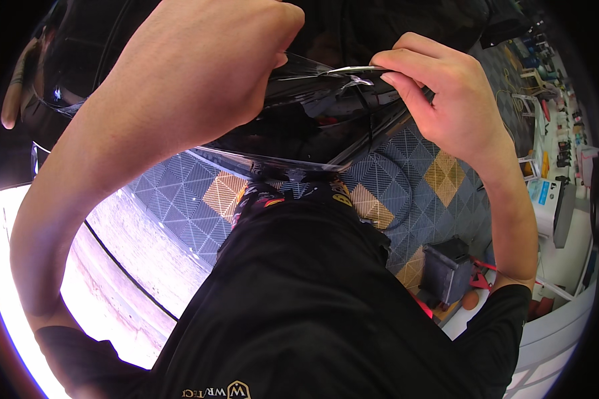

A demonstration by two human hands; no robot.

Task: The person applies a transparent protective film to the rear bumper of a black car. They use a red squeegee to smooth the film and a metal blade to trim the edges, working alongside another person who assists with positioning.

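A glossy black car body panel [313,136] curves across in front of me, at the top of the view. Over it a thin clear film [307,68] stretches between my hands, its edge shining where it is pulled taut. My left hand [229,63] is closed in a fist at the film's left side; its fingertips are mostly turned away. At the other end, my right hand [456,86] pinches the film's edge between thumb and fingers. A small bright silver shape [357,82] lies just below the raised edge, too glossy to tell emblem from reflection.
Patterned grey and tan floor tiles [412,166] lie below. A black box [448,269] stands at lower right, near a white and grey case [551,209] and rows of small items. At far left shows a forearm-like shape [18,86], perhaps a reflection.
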